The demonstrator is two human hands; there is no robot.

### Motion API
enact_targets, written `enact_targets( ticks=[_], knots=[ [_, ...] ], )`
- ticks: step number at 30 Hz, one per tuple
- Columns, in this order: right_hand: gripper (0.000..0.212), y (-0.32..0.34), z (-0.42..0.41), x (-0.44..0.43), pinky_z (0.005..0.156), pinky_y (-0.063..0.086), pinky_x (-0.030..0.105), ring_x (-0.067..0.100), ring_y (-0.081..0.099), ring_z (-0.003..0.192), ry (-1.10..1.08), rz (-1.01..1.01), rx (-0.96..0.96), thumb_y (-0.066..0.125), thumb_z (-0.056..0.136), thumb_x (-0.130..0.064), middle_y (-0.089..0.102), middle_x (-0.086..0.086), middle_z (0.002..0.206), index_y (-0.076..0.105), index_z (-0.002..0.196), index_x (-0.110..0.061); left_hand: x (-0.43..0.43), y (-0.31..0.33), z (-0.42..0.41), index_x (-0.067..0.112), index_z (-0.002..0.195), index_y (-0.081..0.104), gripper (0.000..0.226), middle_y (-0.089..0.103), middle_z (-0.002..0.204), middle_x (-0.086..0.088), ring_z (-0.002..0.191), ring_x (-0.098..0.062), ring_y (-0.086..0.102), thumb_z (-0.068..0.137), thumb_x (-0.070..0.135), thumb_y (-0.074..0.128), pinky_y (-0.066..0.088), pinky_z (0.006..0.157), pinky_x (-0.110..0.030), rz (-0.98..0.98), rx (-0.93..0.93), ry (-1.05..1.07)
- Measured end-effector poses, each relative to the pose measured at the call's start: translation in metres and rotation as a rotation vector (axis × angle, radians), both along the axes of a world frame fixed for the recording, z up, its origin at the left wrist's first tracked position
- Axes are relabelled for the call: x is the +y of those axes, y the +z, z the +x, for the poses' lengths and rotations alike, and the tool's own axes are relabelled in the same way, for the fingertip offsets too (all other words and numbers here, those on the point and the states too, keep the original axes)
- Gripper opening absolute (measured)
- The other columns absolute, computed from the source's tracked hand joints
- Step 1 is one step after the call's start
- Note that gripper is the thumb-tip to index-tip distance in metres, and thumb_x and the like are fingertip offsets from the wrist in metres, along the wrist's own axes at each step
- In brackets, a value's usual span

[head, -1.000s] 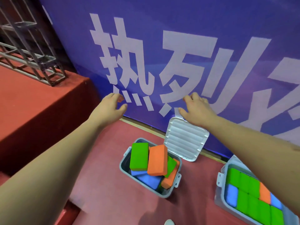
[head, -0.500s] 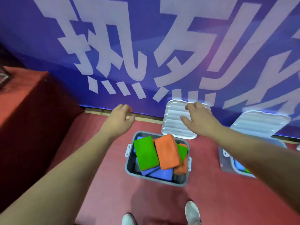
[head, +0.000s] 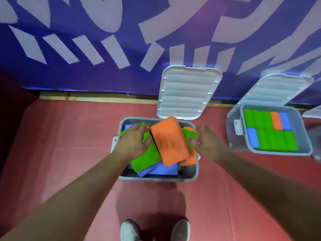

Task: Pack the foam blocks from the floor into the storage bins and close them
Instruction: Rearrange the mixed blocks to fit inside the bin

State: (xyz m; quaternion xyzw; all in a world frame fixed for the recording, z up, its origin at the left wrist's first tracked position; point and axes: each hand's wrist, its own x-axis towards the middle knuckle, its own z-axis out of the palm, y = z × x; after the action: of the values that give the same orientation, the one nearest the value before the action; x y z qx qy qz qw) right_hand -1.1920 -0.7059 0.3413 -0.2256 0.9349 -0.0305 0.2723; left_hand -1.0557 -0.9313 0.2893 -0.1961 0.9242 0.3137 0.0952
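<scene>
A grey storage bin (head: 156, 178) stands on the red floor in front of me, its white ribbed lid (head: 188, 92) tipped open against the wall. Foam blocks lie in it in a loose heap: a big orange block (head: 169, 141) on top, a green block (head: 147, 160) to its left, blue blocks (head: 162, 169) underneath. My left hand (head: 134, 140) rests flat on the green block, its fingers spread and its thumb by the orange block's left edge. My right hand (head: 207, 141), blurred, touches the orange block's right side with fingers apart.
A second grey bin (head: 232, 134) at the right holds green, orange and blue blocks in tidy rows, with its white lid (head: 276, 89) propped open. A blue banner with white characters (head: 104, 49) rises just behind the bins. My shoes (head: 154, 230) stand near the bottom edge.
Both hands have come down from the wall and lid onto the heaped blocks in the near bin. The view has tilted down, so the second bin's contents show again.
</scene>
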Motion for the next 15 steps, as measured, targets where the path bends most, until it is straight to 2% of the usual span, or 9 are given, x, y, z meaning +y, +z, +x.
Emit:
enact_targets(
  ticks=[3,6,7,9,11,13,15],
  knots=[
    [0.057,-0.06,-0.004,-0.007,0.09,0.047,0.044,0.038,0.056,0.108,-0.023,-0.01,-0.002,0.052,0.091,-0.049,0.043,0.015,0.126,0.039,0.134,-0.013,0.006,-0.06,-0.003,0.008,0.12,0.059,0.051,0.058,0.113,-0.013,0.109,-0.033,0.055,0.089,0.046,0.044,0.044,0.089,-0.041,-0.101,-0.015,0.019],
    [0.078,-0.124,-0.001,-0.015,0.098,0.043,0.045,0.038,0.049,0.117,-0.034,-0.044,0.041,0.057,0.086,-0.056,0.041,0.017,0.134,0.03,0.144,-0.012,0.018,-0.122,0.001,0.009,0.112,0.06,0.071,0.057,0.106,-0.012,0.103,-0.035,0.055,0.076,0.058,0.022,0.042,0.084,-0.041,-0.189,-0.071,0.001],
    [0.085,-0.144,0.001,-0.017,0.101,0.04,0.046,0.038,0.047,0.121,-0.059,-0.07,0.064,0.058,0.084,-0.058,0.04,0.018,0.136,0.026,0.147,-0.012,0.021,-0.143,0.001,0.008,0.11,0.06,0.07,0.056,0.105,-0.013,0.102,-0.035,0.054,0.076,0.057,0.023,0.042,0.085,-0.042,-0.184,-0.082,0.029],
    [0.097,-0.179,-0.002,-0.019,0.106,0.036,0.048,0.037,0.042,0.128,-0.098,-0.111,0.096,0.059,0.082,-0.063,0.037,0.018,0.142,0.018,0.152,-0.01,0.022,-0.176,-0.003,0.006,0.11,0.059,0.054,0.054,0.106,-0.017,0.101,-0.037,0.052,0.082,0.049,0.042,0.042,0.085,-0.045,-0.231,-0.068,0.116],
    [0.107,-0.209,-0.008,-0.019,0.109,0.033,0.047,0.036,0.039,0.134,-0.068,-0.112,0.087,0.059,0.079,-0.067,0.033,0.015,0.149,0.01,0.154,-0.009,0.021,-0.206,-0.009,0.004,0.111,0.056,0.041,0.053,0.106,-0.021,0.098,-0.039,0.052,0.085,0.035,0.059,0.041,0.083,-0.048,-0.374,-0.039,0.192],
    [0.113,-0.235,-0.013,-0.018,0.106,0.036,0.046,0.035,0.042,0.129,-0.014,-0.13,0.117,0.064,0.074,-0.068,0.035,0.013,0.146,0.01,0.155,-0.009,0.02,-0.229,-0.015,0.005,0.115,0.054,0.043,0.052,0.107,-0.022,0.098,-0.039,0.05,0.085,0.035,0.061,0.04,0.084,-0.049,-0.453,-0.071,0.252],
    [0.115,-0.254,-0.012,-0.02,0.1,0.041,0.046,0.036,0.045,0.123,0.017,-0.153,0.194,0.068,0.071,-0.067,0.036,0.012,0.141,0.013,0.154,-0.009,0.022,-0.247,-0.02,0.007,0.115,0.053,0.044,0.05,0.109,-0.019,0.1,-0.037,0.048,0.086,0.039,0.057,0.038,0.084,-0.049,-0.451,-0.084,0.283]
  ],
)
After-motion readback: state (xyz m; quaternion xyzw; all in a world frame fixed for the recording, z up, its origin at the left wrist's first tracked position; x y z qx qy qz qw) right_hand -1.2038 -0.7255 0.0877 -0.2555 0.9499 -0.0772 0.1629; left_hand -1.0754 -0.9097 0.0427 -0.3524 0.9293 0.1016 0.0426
